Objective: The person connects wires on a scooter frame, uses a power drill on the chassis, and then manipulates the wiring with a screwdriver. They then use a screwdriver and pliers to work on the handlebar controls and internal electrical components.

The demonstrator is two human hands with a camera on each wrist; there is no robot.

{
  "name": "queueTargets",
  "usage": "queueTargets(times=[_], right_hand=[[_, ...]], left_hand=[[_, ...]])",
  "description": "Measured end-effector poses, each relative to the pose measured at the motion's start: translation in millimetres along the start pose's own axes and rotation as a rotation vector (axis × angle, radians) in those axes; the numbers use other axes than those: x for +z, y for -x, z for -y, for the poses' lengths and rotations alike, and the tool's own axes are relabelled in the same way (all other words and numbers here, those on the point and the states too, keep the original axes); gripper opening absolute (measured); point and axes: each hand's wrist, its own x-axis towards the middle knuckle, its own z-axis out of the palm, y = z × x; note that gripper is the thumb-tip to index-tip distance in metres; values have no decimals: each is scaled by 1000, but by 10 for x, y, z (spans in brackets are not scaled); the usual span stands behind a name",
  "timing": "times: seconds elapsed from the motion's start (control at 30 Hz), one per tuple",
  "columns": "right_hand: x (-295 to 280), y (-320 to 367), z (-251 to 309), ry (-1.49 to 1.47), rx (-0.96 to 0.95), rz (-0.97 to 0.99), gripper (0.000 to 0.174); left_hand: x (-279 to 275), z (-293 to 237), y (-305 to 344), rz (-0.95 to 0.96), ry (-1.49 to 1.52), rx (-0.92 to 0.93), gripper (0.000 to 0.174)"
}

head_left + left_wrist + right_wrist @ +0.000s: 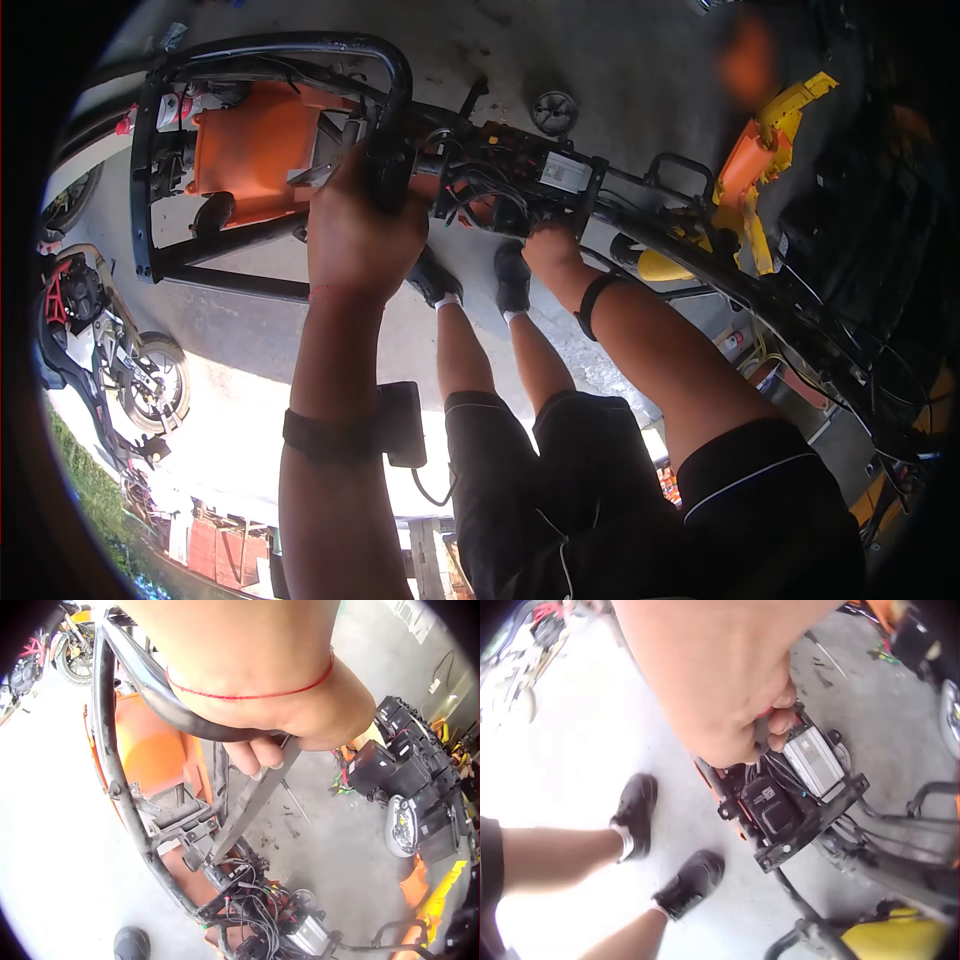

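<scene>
My left hand (365, 235) grips the black tube (180, 712) of a metal vehicle frame, with fingertips curled beneath it in the left wrist view. A flat grey bar (251, 799) runs down from beside those fingertips. Farther right along the frame, my right hand (727, 690) pinches a small dark part (762, 733) between thumb and curled fingers; what it is cannot be told. Below it are black cables (780, 771), a black box (771, 810) and a silver finned box (814, 762). In the head view, my right hand (552, 252) partly hides this spot.
An orange panel (250, 150) lies within the frame's left end. Yellow and orange body parts (750, 165) are at the right. A motorcycle (110, 330) stands at the left. Black batteries (409, 761) and a screwdriver-like rod (298, 802) are on the floor. My shoes (691, 883) are beside the frame.
</scene>
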Motion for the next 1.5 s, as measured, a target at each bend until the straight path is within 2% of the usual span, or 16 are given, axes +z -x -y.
queueTargets(times=[0.23, 0.3, 0.37, 0.43, 0.57, 0.6, 0.67, 0.77, 0.9, 0.97, 1.03, 1.1, 1.3, 1.33, 1.4, 1.5], right_hand=[[300, 119, 201, 173, 142, -126, 34], [-43, 242, -31, -660, 403, -182, 28], [41, 178, -205, -757, 487, -240, 22], [96, 91, -356, -1906, 910, 76, 19], [375, -16, -421, -2037, 872, 240, 9], [401, -45, -403, -2039, 868, 252, 9], [-8, 57, -367, -858, 526, 103, 20], [-75, 155, -246, -232, 117, 23, 22], [666, -9, 57, 317, 172, -262, 27], [275, 156, -71, 270, 63, -159, 27], [-32, 295, -224, -714, 454, -61, 24], [363, 146, -323, -903, 577, -94, 16], [848, -228, -547, -2034, 968, 438, 6], [693, -163, -547, -2036, 967, 443, 6], [-92, 111, -489, -613, 418, 8, 11], [-4, 148, -214, -284, 213, -53, 15]], left_hand=[[-11, -25, -18, 5, -37, -32, 39], [-6, -11, -18, 46, -44, -35, 40], [0, -19, -17, 40, -54, -30, 40], [4, -9, -5, 32, -67, -25, 40], [-7, -26, -20, 31, -41, -4, 39], [-12, -30, -12, 40, -48, -11, 39], [21, 36, 23, 32, -31, -22, 38], [21, 35, -11, 7, -59, -7, 39], [-7, -49, -7, 33, -121, -79, 40], [-1, -67, 6, 9, -101, -77, 40], [-22, -58, 9, -3, -90, -71, 40], [-5, -60, 10, -4, -84, -27, 38], [7, -22, 9, -16, -64, -35, 37], [-4, -29, 5, -13, -67, -37, 37], [-23, -52, 11, 43, -62, -7, 40], [-24, -85, 9, 39, -82, -27, 40]])
